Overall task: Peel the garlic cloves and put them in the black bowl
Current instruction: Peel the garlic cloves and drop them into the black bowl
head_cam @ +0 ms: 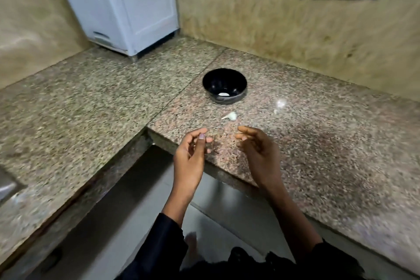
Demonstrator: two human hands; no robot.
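Both hands hover low in the middle of the frame, over the counter [318, 154] edge. Left hand [193, 150] has thumb and fingertips drawn together, maybe pinching a scrap of skin, but it's too small to tell. Right hand [256, 145] is loosely curled and holds nothing.

One unpeeled clove [231, 116] lies on the counter just above the hands, between them and the bowl [224, 86], which sits at frame centre with one pale piece [223, 94] inside, probably a peeled clove. A white bit [280, 104] further right is blurry; could be skin.

Next step is grabbing that clove, I'd guess. Pinch it by the fat end, nick the skin at the stem tip with a thumbnail and strip it lengthwise. It's small and round, so it'll skid on the granite if you poke it sideways. Come down from above.
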